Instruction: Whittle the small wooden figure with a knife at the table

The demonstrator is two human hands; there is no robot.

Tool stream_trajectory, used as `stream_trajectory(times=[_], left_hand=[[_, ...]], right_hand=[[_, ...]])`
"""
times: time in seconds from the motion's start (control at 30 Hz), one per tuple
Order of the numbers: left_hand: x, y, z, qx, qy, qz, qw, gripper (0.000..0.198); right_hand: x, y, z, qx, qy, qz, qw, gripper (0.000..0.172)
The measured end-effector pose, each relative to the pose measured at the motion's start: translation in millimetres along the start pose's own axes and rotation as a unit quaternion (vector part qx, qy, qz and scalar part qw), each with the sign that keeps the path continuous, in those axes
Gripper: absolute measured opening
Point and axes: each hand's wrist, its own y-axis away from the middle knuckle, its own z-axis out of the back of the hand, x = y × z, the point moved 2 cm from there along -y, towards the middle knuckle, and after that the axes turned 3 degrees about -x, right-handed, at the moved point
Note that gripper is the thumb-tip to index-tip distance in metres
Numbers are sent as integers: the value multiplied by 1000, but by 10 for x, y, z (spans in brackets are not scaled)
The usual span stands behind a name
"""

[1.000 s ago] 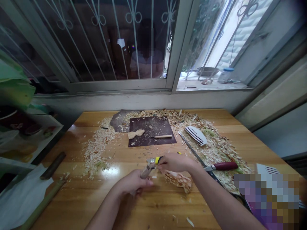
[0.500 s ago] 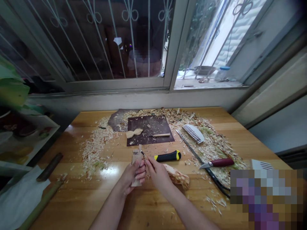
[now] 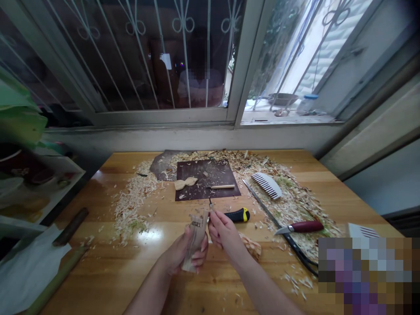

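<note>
My left hand (image 3: pixel 183 253) is closed around a small pale wooden piece (image 3: pixel 195 238), held upright over the wooden table (image 3: pixel 108 271). My right hand (image 3: pixel 223 232) is pinched on a thin carving tool (image 3: pixel 210 204) whose tip points up beside the top of the piece. A yellow and black utility knife (image 3: pixel 239 215) lies just beyond my right hand. A rough chunk of wood (image 3: pixel 252 248) rests on the table behind my right wrist.
A dark mat (image 3: pixel 213 175) holds a bow-shaped wooden blank (image 3: pixel 185 183) and a small stick tool (image 3: pixel 223 187). A wooden comb (image 3: pixel 267 184), a red-handled knife (image 3: pixel 300 227), a long blade (image 3: pixel 262 205) and heaps of shavings (image 3: pixel 131 205) lie around. A barred window stands beyond.
My right hand let go of the utility knife, which now lies on the table, and took up the thin tool. My left hand has raised the wooden piece upright.
</note>
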Motion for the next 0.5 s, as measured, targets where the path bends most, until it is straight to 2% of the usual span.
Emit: stream_trajectory(times=[0.13, 0.3, 0.4, 0.5], left_hand=[[-4, 4, -29, -23, -33, 0, 999, 62], [-62, -6, -109, -81, -61, -1, 995, 70], [-93, -37, -156, -158, -71, 30, 984, 66], [-136, -50, -131, -259, -102, 24, 960, 59]], right_hand=[[110, 12, -22, -7, -12, -9, 1000, 42], [132, 19, -53, 9, 17, -16, 1000, 42], [65, -17, -25, 7, 68, -17, 997, 43], [-36, -91, 78, -14, 117, -4, 993, 41]])
